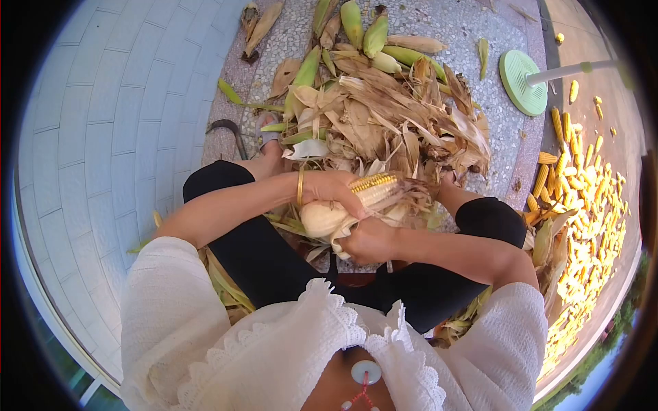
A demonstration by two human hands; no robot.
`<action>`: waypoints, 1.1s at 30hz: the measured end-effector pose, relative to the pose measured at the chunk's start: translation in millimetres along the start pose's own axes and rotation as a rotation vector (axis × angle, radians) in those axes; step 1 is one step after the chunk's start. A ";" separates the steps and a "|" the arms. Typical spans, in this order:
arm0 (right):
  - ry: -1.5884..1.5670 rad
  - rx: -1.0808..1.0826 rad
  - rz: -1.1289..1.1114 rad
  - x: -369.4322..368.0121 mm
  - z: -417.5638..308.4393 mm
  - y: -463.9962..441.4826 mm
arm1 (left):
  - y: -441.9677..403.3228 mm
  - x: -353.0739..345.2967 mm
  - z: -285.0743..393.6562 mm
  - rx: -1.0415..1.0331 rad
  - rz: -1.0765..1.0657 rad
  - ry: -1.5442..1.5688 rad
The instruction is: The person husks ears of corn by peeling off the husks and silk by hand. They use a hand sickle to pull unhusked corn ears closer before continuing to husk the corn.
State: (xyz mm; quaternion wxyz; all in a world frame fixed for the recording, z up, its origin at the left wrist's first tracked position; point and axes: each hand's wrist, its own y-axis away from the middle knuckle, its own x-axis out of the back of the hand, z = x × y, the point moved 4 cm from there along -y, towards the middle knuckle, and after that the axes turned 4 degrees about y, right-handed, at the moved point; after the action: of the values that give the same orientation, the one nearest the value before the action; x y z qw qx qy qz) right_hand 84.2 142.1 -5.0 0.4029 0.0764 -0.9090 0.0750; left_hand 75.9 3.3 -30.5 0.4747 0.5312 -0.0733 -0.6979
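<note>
A partly husked ear of corn [378,195] lies across my lap, its tip pointing right. Yellow kernels show along its upper side, while pale husk still wraps the thick end. My left hand [332,189], with a gold bangle at the wrist, is closed around the ear from above. Just below it, my right hand [369,240] is closed on a strip of corn husk [340,240] folded down from the ear. The fingertips of the right hand are partly hidden.
Dry husks [384,120] are heaped on the floor between my feet, with unhusked green ears [353,24] behind. A curved dark tool [229,130] lies by my left foot. At right are a green round base with a pole [523,82] and many husked ears [582,233].
</note>
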 end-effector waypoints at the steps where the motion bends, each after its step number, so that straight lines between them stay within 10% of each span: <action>1: -0.041 -0.022 -0.118 -15.0 -2.2 9.9 | -4.2 1.2 -7.4 0.029 0.041 -0.046; 3: -0.072 -0.223 -0.438 -16.8 9.3 14.7 | -10.6 -3.2 -34.0 0.067 0.127 -0.094; 16: 0.037 -1.333 0.367 171.2 173.3 115.0 | 38.4 69.5 35.2 -0.414 0.342 0.289; 20: 0.529 -1.213 0.187 158.0 160.1 86.1 | 43.2 41.4 44.2 -0.632 0.434 0.119; 27: -0.832 -0.752 0.528 152.1 127.0 -9.0 | 28.8 -2.2 58.2 -0.649 0.309 -0.101; 33: -0.841 -0.790 0.597 153.5 135.2 -12.3 | 22.3 0.5 52.9 -0.672 0.440 -0.340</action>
State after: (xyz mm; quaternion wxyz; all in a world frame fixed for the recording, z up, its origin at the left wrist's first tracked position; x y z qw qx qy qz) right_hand -112.7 91.3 20.3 -0.0279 -0.3105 -0.9304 -0.1928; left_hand 46.0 -30.3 5.1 0.7399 0.1965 -0.0306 -0.6426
